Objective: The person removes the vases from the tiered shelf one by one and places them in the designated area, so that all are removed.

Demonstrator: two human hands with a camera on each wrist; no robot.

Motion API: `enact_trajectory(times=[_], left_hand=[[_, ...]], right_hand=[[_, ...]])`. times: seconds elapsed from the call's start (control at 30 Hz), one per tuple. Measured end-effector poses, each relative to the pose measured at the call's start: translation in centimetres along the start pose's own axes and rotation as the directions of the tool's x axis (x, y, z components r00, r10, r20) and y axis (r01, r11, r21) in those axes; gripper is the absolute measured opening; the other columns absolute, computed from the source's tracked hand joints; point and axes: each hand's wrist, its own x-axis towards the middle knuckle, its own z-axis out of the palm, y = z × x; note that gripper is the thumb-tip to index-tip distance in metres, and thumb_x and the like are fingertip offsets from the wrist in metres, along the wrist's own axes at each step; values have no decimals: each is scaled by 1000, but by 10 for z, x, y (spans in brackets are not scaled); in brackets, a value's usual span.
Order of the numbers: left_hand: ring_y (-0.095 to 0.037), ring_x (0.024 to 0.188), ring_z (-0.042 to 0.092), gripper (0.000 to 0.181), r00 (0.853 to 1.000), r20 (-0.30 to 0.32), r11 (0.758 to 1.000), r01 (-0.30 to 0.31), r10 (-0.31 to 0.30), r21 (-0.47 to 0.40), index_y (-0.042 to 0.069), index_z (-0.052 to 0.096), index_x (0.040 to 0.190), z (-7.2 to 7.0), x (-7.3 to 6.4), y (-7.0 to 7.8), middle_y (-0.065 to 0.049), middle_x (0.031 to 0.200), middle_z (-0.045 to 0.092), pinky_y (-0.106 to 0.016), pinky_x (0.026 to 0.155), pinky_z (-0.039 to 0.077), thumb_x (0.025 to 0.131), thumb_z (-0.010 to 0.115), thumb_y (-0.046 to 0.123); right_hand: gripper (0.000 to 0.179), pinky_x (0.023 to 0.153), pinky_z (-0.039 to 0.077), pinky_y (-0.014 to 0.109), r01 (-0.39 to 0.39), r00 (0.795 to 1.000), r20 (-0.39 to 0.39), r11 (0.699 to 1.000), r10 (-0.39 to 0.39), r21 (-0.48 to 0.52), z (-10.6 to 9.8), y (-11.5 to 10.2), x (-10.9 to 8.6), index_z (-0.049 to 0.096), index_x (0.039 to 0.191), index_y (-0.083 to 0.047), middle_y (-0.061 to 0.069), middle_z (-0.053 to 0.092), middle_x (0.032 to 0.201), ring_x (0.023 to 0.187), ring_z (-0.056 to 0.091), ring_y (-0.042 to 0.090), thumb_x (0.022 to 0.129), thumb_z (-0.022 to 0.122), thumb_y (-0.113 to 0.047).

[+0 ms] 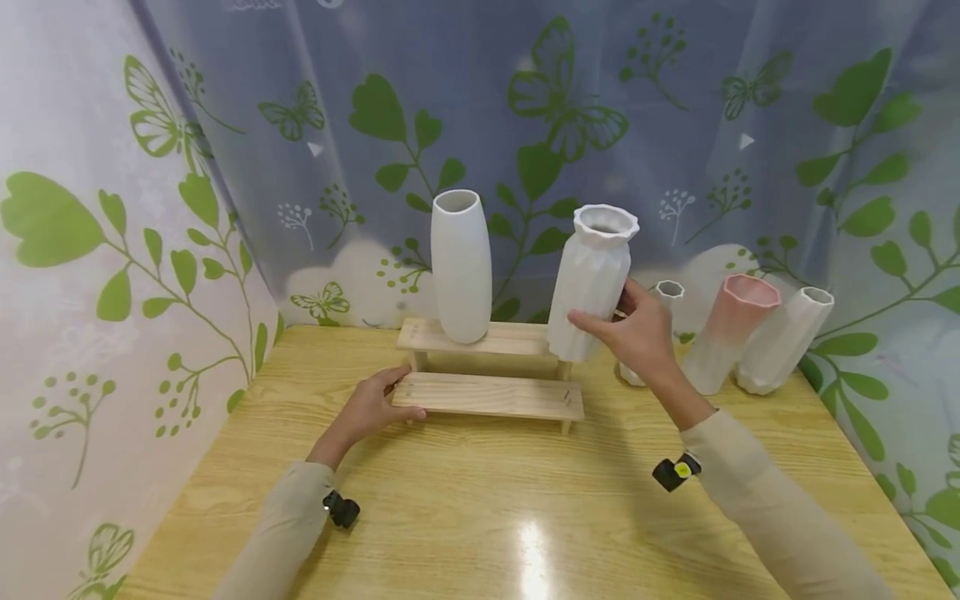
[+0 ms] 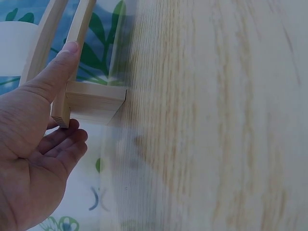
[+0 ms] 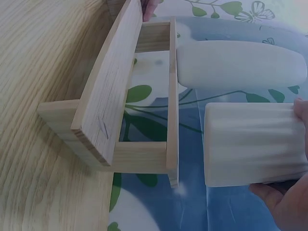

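A two-step wooden stand [image 1: 487,395] sits on the table. My left hand [image 1: 375,407] holds the left end of its lower step; in the left wrist view the thumb [image 2: 60,65] lies along the board with the fingers bent at its other side. My right hand [image 1: 641,329] grips a white pleated vase [image 1: 588,287] with a scalloped rim, tilted slightly. In the right wrist view, a gap separates the base of this vase [image 3: 252,144] from the upper step [image 3: 173,103]. A smooth white vase [image 1: 462,271] stands upright on the left part of the upper step.
Right of the stand, a pink-and-white vase [image 1: 731,329] and a slim white vase [image 1: 787,342] stand on the wooden table [image 1: 465,508]. Another small white vase [image 1: 667,291] is partly hidden behind my right hand. A leaf-patterned curtain [image 1: 450,92] hangs close behind.
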Motion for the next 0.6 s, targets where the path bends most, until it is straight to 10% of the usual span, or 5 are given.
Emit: enact_trajectory(times=[0.6], left_hand=[[-40,147,38,99,1000,10,1000,-11,11,4,0,38,156,-1,1,-1,-22,159,39,-49,117,42,81,87,42]], right_hand=[[67,82,60,19,-64,997,-56,996,61,-56,-30,13,-17,65,132,-5,17,71,124,109,70,29,79,91,-35]])
